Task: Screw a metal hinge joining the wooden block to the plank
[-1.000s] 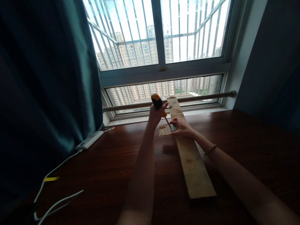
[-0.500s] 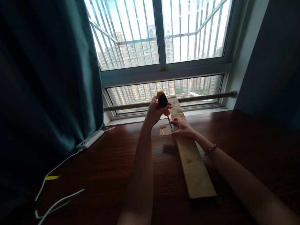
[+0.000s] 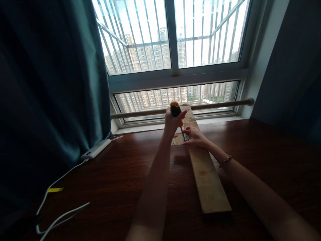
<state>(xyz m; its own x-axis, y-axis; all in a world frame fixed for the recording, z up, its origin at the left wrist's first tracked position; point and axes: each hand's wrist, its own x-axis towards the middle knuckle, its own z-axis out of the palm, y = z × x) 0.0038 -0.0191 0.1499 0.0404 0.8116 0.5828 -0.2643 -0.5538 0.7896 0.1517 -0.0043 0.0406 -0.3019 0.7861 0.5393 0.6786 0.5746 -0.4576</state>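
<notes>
My left hand [image 3: 173, 122] is wrapped round the yellow-and-black handle of a screwdriver [image 3: 175, 109], its thumb pointing right. The screwdriver's shaft slants down to a small silvery metal plate [image 3: 186, 137], possibly a hinge. Thumb and fingertips of my right hand [image 3: 196, 136] pinch this plate from the right. It sits where a short wooden piece [image 3: 178, 139] meets the left side of a long wooden plank [image 3: 207, 177]. My right palm rests over the plank. The fingers partly cover the plate, so any screw is too small to make out.
Both wooden pieces lie on a dark brown tabletop [image 3: 112, 187]. At the left are a white power bank [image 3: 96, 149] with a white cable [image 3: 64, 172] and a yellow strip [image 3: 55, 190]. A blue curtain [image 3: 62, 83] hangs there. Behind the table, a rail [image 3: 220, 105] crosses the window.
My left hand has turned about the screwdriver handle and shifted slightly right and down. The handle stands a little more upright. My right hand has stayed in place on the metal plate.
</notes>
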